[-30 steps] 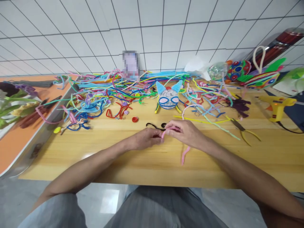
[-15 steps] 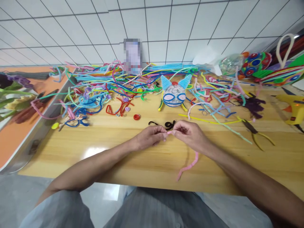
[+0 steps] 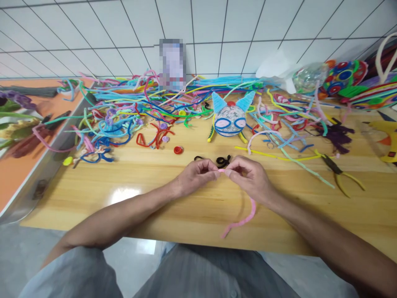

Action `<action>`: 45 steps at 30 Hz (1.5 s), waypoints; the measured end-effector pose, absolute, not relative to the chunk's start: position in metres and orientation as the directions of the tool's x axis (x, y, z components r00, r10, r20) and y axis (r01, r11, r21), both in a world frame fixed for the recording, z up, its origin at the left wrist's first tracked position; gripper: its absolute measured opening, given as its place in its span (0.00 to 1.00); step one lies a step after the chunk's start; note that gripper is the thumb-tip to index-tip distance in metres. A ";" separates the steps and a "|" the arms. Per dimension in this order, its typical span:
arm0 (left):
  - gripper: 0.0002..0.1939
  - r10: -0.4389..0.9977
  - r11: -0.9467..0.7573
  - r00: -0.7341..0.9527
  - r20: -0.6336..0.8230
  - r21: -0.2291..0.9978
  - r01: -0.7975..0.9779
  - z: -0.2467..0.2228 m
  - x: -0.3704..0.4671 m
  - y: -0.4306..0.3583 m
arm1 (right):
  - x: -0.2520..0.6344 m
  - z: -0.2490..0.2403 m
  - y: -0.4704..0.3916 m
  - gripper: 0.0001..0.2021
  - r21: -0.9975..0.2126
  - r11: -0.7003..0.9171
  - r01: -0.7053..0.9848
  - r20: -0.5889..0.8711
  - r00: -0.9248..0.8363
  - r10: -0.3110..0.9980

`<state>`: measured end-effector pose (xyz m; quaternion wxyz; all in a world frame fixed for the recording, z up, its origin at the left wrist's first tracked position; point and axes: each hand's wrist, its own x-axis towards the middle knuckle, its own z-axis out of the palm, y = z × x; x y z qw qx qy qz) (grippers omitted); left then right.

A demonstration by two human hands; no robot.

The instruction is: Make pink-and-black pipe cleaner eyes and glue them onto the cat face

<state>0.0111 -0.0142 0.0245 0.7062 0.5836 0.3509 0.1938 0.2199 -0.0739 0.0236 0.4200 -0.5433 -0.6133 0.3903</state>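
Between my two hands a short stretch of a pink pipe cleaner shows, pinched at both sides. My left hand has thumb and fingers closed on its end. Thumb and forefinger of my right hand grip it close by, and its long tail hangs in a curve below that hand. A coiled black pipe cleaner lies just beyond my fingertips. Farther back stands a round figure with light blue pointed ears, blue-ringed eyes and yellow legs.
Tangled colourful pipe cleaners spread along the back wall. A red ring-shaped piece lies left of centre. Yellow-handled pliers and a yellow glue gun are on the right. A phone-like object leans on the tiles.
The camera view has shifted slightly. The pink tail's lower end has swung a little to the left, while both hands keep their pinch on the pipe cleaner.
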 end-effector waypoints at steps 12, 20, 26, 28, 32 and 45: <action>0.24 0.799 0.238 0.562 -0.215 0.971 0.032 0.021 0.013 -0.022 | 0.207 0.021 -0.079 0.08 -0.982 0.007 0.186 0.006 -0.005 1.000; 0.19 0.685 0.186 0.692 -0.230 0.973 0.139 0.028 0.003 -0.006 | 0.213 0.018 -0.080 0.07 -0.952 0.031 0.304 0.021 -0.038 0.999; 0.19 0.658 0.128 0.723 -0.211 0.977 0.169 0.029 0.004 -0.006 | 0.213 0.019 -0.080 0.06 -0.927 0.092 0.364 0.074 -0.063 0.995; 0.18 0.619 0.139 0.748 -0.241 0.970 0.199 0.030 0.003 -0.006 | 0.212 0.020 -0.080 0.06 -0.920 0.105 0.377 0.086 -0.066 0.994; 0.15 0.542 0.136 0.792 -0.282 0.959 0.248 0.034 0.001 -0.004 | 0.212 0.021 -0.080 0.04 -0.917 0.114 0.382 0.091 -0.079 0.993; 0.13 0.557 0.142 0.785 -0.272 0.962 0.232 0.025 0.002 -0.007 | 0.210 0.020 -0.080 0.05 -0.914 0.126 0.386 0.094 -0.100 0.991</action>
